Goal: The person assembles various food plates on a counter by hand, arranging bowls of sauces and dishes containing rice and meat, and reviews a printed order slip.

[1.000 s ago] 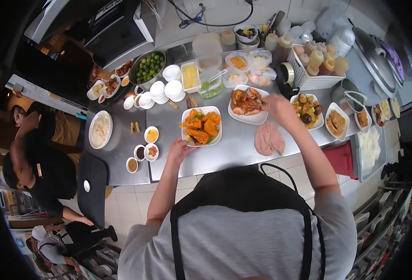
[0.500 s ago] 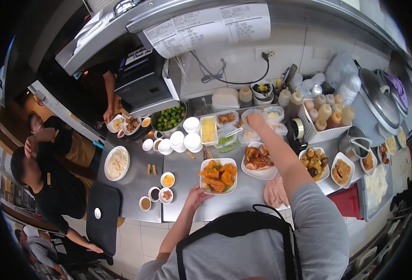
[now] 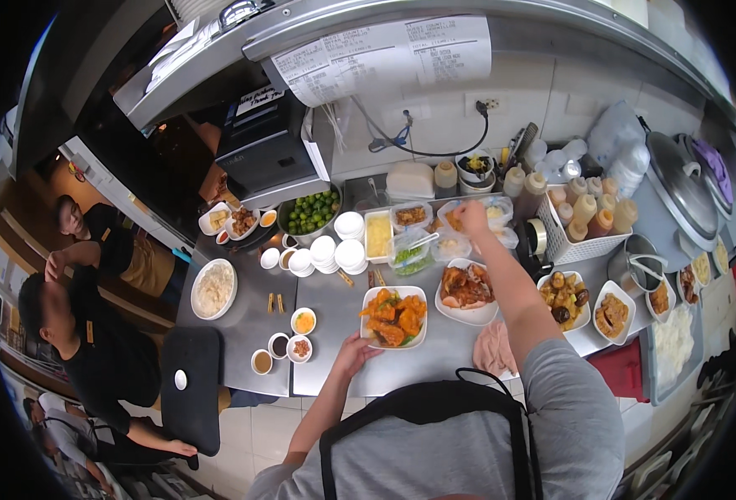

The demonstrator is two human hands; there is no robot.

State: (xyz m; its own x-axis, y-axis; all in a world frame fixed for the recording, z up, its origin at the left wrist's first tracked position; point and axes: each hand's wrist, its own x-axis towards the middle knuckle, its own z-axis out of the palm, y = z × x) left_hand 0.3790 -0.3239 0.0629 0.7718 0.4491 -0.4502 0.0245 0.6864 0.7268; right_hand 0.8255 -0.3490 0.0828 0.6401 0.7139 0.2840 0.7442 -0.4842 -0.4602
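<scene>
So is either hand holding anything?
Left hand only touches the plate at its near rim. Right hand reaches over the tubs; any hold cannot be told.

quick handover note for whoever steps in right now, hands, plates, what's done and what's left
Left hand: open, fingertips on the near rim of the white square plate of orange fried pieces at the steel counter's front.
Right hand: reached out over the clear tubs at the back; grip not visible.
Beside it: oval plate of browned meat, then a mushroom dish.
Done: these plates are filled.
Left: whatever comes from the tubs is not yet on a plate, as far as visible.
</scene>
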